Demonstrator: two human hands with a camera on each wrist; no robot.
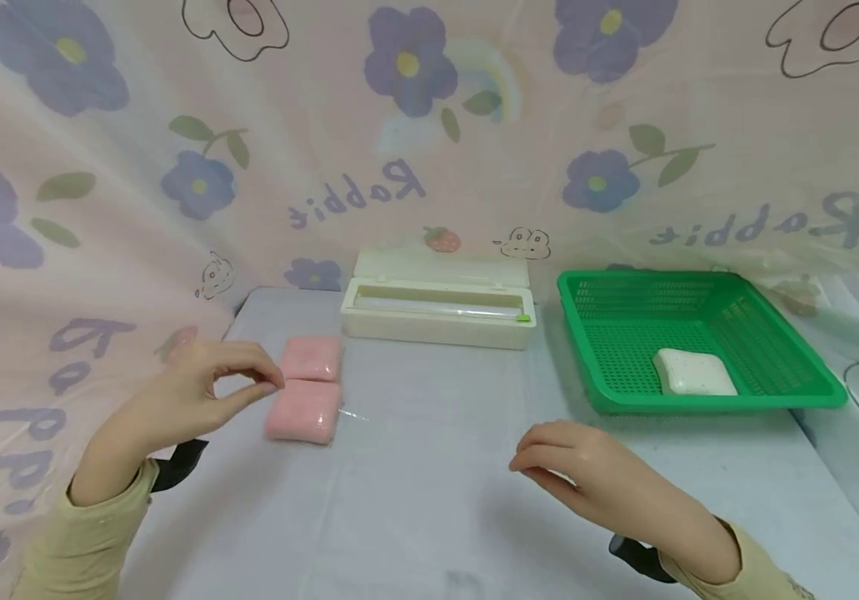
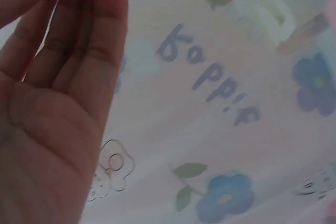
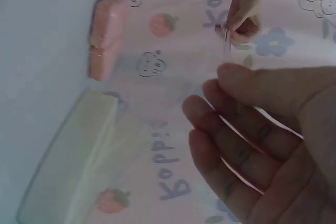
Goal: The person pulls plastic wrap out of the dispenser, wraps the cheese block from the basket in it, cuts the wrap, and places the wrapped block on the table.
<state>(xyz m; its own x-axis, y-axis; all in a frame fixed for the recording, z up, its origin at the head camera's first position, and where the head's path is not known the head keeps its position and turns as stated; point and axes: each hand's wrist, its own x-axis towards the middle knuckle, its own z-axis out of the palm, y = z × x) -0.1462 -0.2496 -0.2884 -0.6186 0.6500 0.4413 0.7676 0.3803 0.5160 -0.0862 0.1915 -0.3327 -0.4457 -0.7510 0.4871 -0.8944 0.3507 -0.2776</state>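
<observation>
My left hand (image 1: 189, 387) is raised at the left, thumb and fingertips pinching the edge of a nearly invisible sheet of clear plastic wrap (image 1: 354, 414). Only a few glints of the film show. In the right wrist view, a pale strip of it hangs below the left fingertips. At the right, my right hand (image 1: 586, 475) hovers over the table with thumb and fingertips together, pinching the film's other side. Two pink soap-like blocks (image 1: 304, 412), shiny on top, lie one behind the other beside the left fingertips.
At the back stands a white wrap dispenser (image 1: 436, 325), lid raised, with a roll inside and a green slider (image 1: 523, 318). A green basket (image 1: 601, 392) at the right holds a white soap-like block (image 1: 694, 372). Patterned cloth (image 1: 474, 167) hangs behind the table.
</observation>
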